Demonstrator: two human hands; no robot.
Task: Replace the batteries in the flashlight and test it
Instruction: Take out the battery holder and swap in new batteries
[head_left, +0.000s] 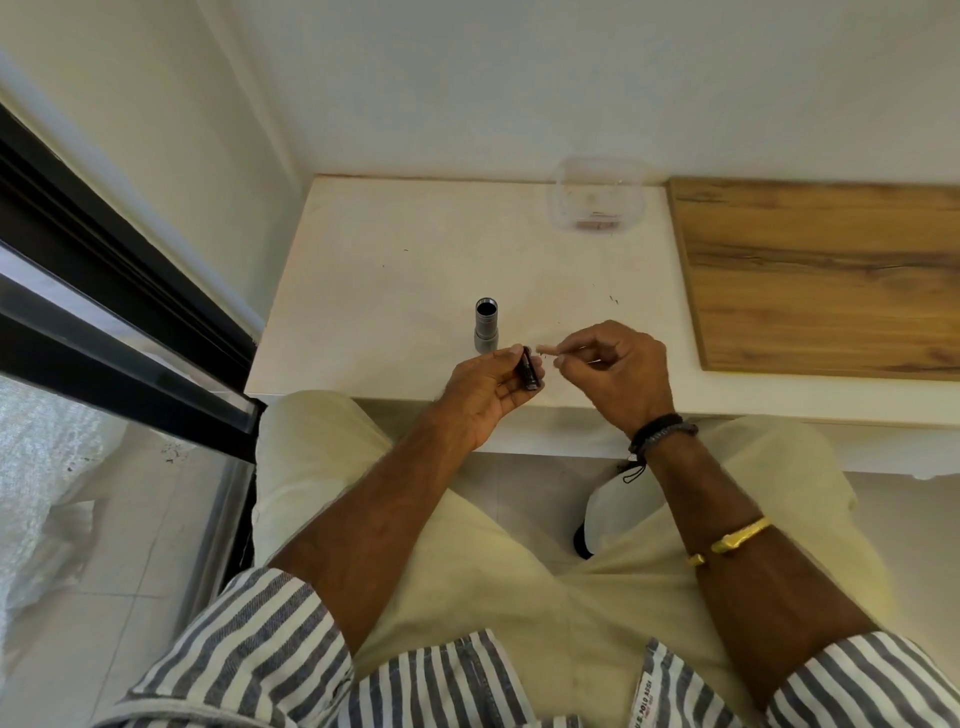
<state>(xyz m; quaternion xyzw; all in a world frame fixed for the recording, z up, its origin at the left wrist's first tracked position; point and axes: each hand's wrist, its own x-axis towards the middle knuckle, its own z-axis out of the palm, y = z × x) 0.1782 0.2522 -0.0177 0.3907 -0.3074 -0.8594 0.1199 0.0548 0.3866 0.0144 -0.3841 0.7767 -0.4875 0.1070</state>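
Observation:
The silver flashlight body stands upright on the white counter, its open end facing up and empty. Just in front of it, my left hand grips a small black battery holder between thumb and fingers. My right hand pinches a small pinkish battery by its end, the tip a short gap from the holder's upper end. Both hands hover above the counter's front edge.
A clear plastic container with a few small reddish items stands at the back of the counter. A wooden board lies on the right. A dark-framed glass door runs along the left. My knees sit under the counter edge.

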